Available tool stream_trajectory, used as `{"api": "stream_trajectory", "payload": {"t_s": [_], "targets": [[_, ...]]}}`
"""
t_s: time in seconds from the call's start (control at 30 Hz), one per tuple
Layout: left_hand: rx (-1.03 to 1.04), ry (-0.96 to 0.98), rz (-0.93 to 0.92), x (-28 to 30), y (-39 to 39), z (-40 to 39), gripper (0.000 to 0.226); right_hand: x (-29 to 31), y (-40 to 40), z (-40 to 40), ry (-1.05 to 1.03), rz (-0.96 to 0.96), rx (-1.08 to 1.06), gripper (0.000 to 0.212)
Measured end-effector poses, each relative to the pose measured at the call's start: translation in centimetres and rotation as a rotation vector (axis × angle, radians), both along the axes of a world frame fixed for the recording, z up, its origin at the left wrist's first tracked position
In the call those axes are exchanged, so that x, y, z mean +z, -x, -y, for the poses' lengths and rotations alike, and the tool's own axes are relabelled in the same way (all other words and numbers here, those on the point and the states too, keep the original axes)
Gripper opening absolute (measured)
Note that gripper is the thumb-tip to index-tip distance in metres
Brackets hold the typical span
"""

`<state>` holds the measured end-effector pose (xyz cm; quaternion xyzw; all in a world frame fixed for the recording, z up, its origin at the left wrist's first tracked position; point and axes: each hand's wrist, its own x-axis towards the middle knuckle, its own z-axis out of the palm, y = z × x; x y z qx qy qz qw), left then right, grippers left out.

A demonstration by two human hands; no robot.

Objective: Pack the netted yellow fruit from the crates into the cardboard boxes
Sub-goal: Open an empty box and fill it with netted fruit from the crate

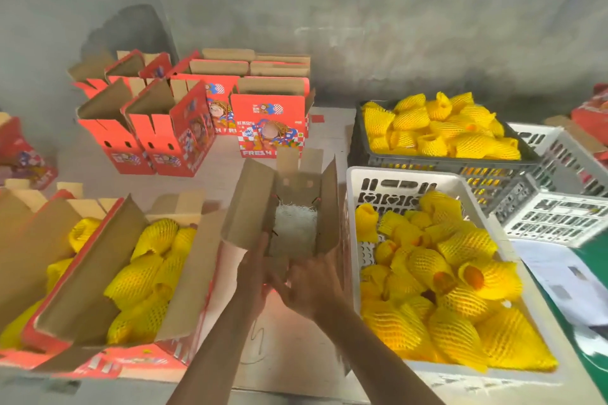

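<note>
Yellow netted fruit (441, 279) fills the white crate (355, 194) beside an open, fruitless cardboard box (250, 204).
</note>
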<state>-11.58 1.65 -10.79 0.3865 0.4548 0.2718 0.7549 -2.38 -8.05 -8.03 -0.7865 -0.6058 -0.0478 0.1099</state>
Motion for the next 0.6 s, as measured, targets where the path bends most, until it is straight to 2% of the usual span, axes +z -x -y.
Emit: {"api": "stream_trajectory", "payload": {"t_s": [0.13, 0.17, 0.23, 0.3, 0.37, 0.4, 0.47, 0.5, 0.53, 0.6], "targets": [[-0.115, -0.216, -0.199, -2.3, -1.1, -0.7, 0.03, -0.5, -2.3, -1.3, 0.146, 0.024, -0.001, 0.012], [-0.16, -0.294, -0.252, -2.8, -1.3, -0.7, 0.025, -0.8, -2.8, -1.5, 0.191, 0.022, -0.007, 0.011], [-0.196, -0.45, -0.457, -4.2, -1.9, -0.8, 0.031, -1.4, -3.8, -2.0, 0.248, 0.045, -0.011, 0.015], [-0.055, -0.545, -0.649, -4.9, -2.6, -0.3, 0.038, -1.3, -4.4, -2.5, 0.287, -0.013, -0.026, 0.016], [0.142, -0.65, -0.641, -4.3, -3.0, 0.4, 0.028, -0.4, -4.9, -3.0, 0.217, -0.114, -0.049, 0.01], [0.195, -0.73, -0.618, -3.8, -3.2, 0.6, 0.022, 0.2, -5.3, -3.2, 0.076, -0.11, -0.046, 0.01], [0.14, -1.011, -0.583, -2.8, -3.7, 0.6, 0.025, 1.1, -7.0, -3.7, -0.359, -0.002, -0.051, 0.012], [0.053, -1.181, -0.564, -2.4, -4.1, 0.5, 0.024, 1.4, -7.8, -3.9, -0.487, 0.052, -0.087, 0.009], [-0.056, -1.302, -0.537, -2.2, -4.6, 0.3, 0.017, 1.8, -8.7, -4.2, -0.485, 0.065, -0.15, 0.017], [-0.248, -1.371, -0.513, -1.9, -5.2, -0.6, 0.013, 2.1, -10.1, -5.1, -0.196, -0.053, -0.271, 0.042]]}}
